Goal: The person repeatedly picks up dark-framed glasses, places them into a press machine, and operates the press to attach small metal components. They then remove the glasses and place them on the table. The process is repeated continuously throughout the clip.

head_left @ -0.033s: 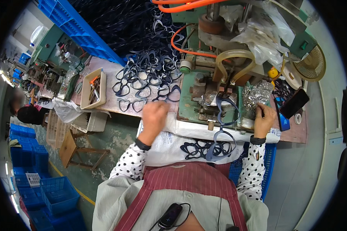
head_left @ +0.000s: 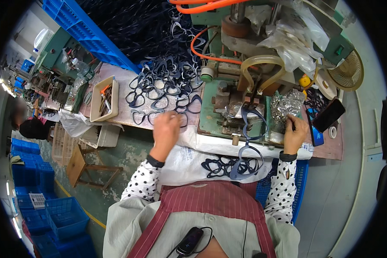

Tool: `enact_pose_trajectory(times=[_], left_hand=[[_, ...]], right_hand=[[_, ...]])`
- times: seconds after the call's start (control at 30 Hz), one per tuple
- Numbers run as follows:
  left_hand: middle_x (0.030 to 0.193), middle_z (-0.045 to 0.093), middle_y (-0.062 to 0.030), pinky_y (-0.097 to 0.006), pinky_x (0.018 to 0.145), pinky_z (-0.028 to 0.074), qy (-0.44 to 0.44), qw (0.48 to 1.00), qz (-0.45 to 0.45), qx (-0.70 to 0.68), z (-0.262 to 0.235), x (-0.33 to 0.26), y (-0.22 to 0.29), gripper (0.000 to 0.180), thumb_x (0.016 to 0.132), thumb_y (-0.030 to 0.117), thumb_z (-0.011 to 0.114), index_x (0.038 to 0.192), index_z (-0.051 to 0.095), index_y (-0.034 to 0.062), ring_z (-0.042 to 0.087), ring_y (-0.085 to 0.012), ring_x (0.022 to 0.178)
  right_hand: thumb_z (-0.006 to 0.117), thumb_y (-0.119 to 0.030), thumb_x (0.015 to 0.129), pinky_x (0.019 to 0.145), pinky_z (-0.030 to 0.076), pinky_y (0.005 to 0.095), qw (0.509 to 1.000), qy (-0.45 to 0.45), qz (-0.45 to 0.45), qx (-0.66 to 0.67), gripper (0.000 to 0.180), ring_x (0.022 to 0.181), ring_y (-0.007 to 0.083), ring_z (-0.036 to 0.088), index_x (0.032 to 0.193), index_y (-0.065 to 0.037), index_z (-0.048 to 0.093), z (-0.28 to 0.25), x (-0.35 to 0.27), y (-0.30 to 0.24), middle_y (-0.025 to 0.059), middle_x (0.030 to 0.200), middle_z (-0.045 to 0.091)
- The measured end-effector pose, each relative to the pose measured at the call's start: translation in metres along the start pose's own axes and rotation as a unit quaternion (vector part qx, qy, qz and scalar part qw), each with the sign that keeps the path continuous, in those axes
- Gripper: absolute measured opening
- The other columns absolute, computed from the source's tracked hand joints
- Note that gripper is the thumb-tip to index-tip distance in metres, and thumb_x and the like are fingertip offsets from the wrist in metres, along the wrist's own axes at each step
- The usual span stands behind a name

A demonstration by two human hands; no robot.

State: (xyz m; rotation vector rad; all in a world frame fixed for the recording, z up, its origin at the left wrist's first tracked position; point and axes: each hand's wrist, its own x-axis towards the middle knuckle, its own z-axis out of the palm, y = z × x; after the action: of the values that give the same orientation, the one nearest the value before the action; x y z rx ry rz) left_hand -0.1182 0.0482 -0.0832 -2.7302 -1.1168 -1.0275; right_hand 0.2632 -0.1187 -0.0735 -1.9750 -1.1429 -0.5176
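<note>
Over the near edge of the bench, my left hand (head_left: 166,131) has its fingers curled in beside a dark eyeglass frame front (head_left: 139,117). Whether anything is between its fingertips is hidden. My right hand (head_left: 296,134) is at the right side of a small green press (head_left: 210,112), its fingers closed round something dark that I cannot make out. A dark blue eyeglass frame (head_left: 256,150) hangs from the press's clamp (head_left: 250,103), one rim above the other. Behind my left hand lies a heap of similar frames (head_left: 165,81).
More frames (head_left: 219,167) lie on white sacking by my lap. A phone (head_left: 329,115) and a tape roll (head_left: 332,132) sit at the right, near a fan (head_left: 346,71). On the left are a tool tray (head_left: 115,101), a wooden stool (head_left: 78,165) and blue crates (head_left: 66,217). Another person sits far left.
My left hand has shifted a little to the left, uncovering a frame rim on its right. My right hand and the hanging frame have stayed put.
</note>
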Motion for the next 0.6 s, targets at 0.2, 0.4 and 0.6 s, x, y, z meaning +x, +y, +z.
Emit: enact_pose_trajectory(times=[0.2, 0.4, 0.6], left_hand=[[0.110, 0.063, -0.0065, -0.041, 0.080, 0.043, -0.092, 0.993, -0.025, 0.071, -0.006, -0.025, -0.045, 0.027, 0.071, 0.014, 0.074, 0.097, 0.069, 0.0092, 0.057, -0.0289, 0.095], [0.114, 0.065, -0.0100, -0.034, 0.088, 0.046, -0.002, 0.978, -0.110, -0.174, -0.005, 0.029, -0.036, 0.010, 0.082, 0.005, 0.067, 0.092, 0.064, 0.0039, 0.060, -0.0256, 0.100], [0.115, 0.063, -0.0068, -0.025, 0.086, 0.046, 0.054, 0.759, -0.283, -0.584, 0.060, 0.066, -0.036, 0.012, 0.086, 0.003, 0.069, 0.097, 0.065, 0.0011, 0.058, -0.0111, 0.097]], right_hand=[[0.069, -0.005, 0.080, 0.080, 0.046, 0.0304, 0.964, -0.079, 0.157, 0.198, 0.017, 0.089, 0.0201, 0.060, 0.097, -0.006, 0.074, -0.002, 0.008, -0.024, 0.0082, 0.090, 0.068], [0.068, -0.002, 0.080, 0.073, 0.044, 0.0231, 0.885, -0.127, 0.206, 0.398, 0.019, 0.080, 0.0111, 0.059, 0.098, -0.002, 0.073, -0.020, 0.030, -0.078, 0.0055, 0.091, 0.067], [0.069, 0.001, 0.077, 0.079, 0.046, 0.0243, 0.868, -0.154, 0.164, 0.443, 0.025, 0.085, 0.0118, 0.061, 0.102, 0.001, 0.067, -0.033, 0.042, -0.130, 0.0077, 0.088, 0.067]])
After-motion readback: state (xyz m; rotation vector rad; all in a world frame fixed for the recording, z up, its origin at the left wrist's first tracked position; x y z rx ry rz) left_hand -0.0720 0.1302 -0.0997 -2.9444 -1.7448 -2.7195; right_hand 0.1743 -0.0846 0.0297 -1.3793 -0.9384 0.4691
